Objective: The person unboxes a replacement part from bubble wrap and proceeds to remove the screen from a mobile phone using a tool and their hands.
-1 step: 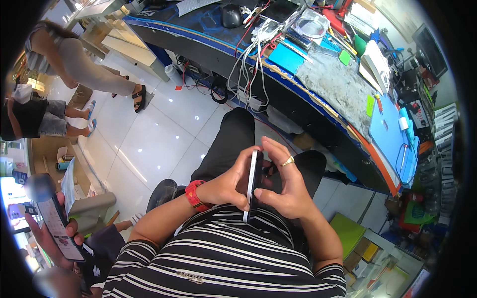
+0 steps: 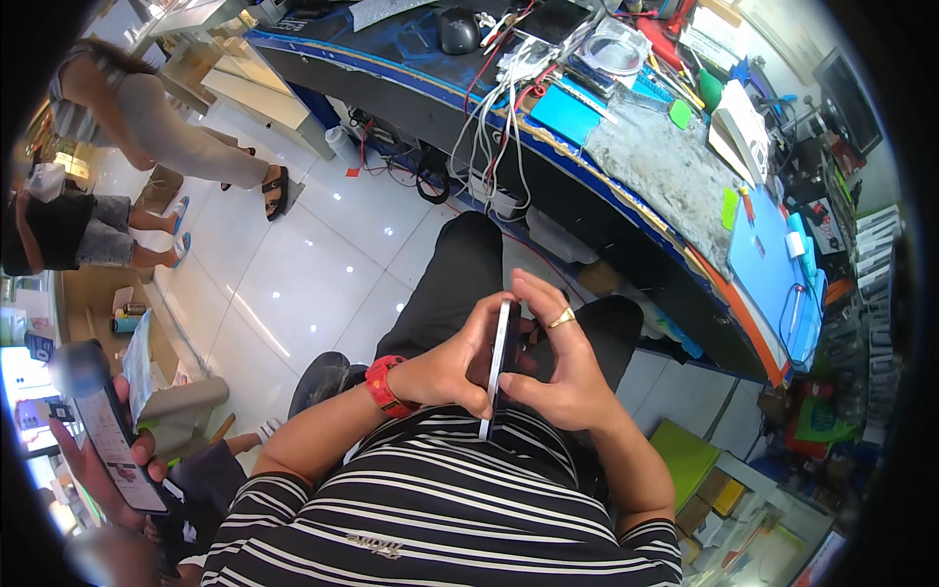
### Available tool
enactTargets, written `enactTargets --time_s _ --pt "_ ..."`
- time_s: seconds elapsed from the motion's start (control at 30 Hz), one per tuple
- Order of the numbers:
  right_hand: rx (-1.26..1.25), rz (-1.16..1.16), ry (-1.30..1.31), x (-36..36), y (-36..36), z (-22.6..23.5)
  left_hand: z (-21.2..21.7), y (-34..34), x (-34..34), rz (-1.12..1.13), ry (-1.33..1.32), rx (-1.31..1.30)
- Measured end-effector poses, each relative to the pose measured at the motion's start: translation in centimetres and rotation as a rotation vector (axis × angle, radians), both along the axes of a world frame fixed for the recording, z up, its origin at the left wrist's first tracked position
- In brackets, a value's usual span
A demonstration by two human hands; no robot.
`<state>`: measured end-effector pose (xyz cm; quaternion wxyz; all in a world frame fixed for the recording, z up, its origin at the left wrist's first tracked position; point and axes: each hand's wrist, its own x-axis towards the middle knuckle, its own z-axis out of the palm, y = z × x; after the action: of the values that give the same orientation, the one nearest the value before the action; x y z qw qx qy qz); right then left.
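Both hands hold a thin phone (image 2: 499,367) on its edge, just above the lap and close to the striped shirt (image 2: 440,509). The left hand (image 2: 445,367) is closed around one flat side. The right hand (image 2: 562,367) grips the other side, with a gold ring (image 2: 561,318) on one finger. A red watch (image 2: 383,386) sits on the left wrist. Nothing looks different from the earlier picture; the phone and both hands are in the same place. The messy workbench (image 2: 675,166) is well apart, up ahead.

cluttered workbench (image 2: 675,176) (blue-edged), black mouse (image 2: 458,31), blue mat (image 2: 763,256), green cards (image 2: 730,207), tangled white cables (image 2: 509,88)
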<state>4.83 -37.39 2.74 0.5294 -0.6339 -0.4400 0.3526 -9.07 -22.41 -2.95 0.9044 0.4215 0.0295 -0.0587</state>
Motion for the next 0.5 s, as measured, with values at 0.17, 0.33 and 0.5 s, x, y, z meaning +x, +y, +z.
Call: enactTargets --time_s 0.17,0.33,0.5 --pt "-0.01 0.094 -0.048 -0.5 0.5 -0.7 0.5 -0.3 -1.5 0.01 -0.011 0.075" --pt "0.044 -0.028 -0.024 -1.6 -0.2 -1.9 0.9 -0.7 -1.6 -0.05 0.006 0.146" --pt "0.079 -0.104 0.0 -2.1 0.3 -1.9 4.9 1.0 -5.6 0.015 0.094 0.15"
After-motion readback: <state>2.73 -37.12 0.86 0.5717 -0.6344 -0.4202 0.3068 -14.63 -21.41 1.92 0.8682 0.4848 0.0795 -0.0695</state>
